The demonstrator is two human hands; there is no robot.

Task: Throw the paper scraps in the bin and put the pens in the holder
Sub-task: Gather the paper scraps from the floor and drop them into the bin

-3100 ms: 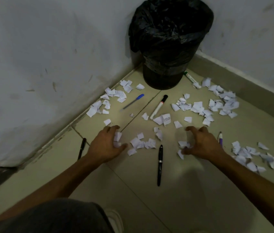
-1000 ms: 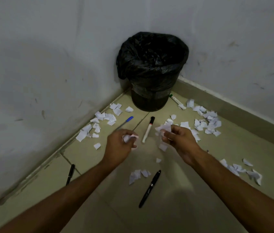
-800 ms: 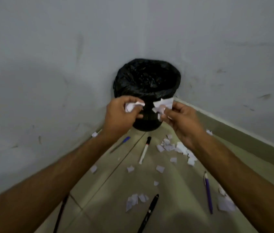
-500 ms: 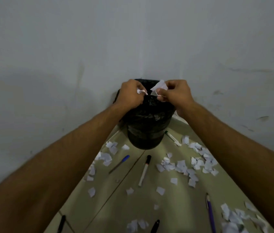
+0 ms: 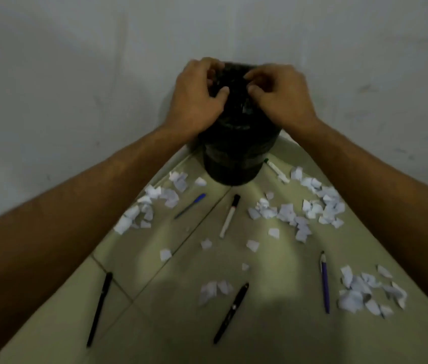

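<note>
Round bin (image 5: 236, 158), glossy crinkled liner; torn scraps (image 5: 290, 214) on floor.

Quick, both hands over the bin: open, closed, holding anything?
Left hand: over the bin, fingers loosely curled, no scrap visible.
Right hand: the same.

No readable text, label, brand, number or sign anywhere. Paper scraps (image 5: 290, 215) on floor: plain white faces, any print too blurred to make out. Pens, markers: no legible marking on barrels. Bin liner, walls: unmarked.
</note>
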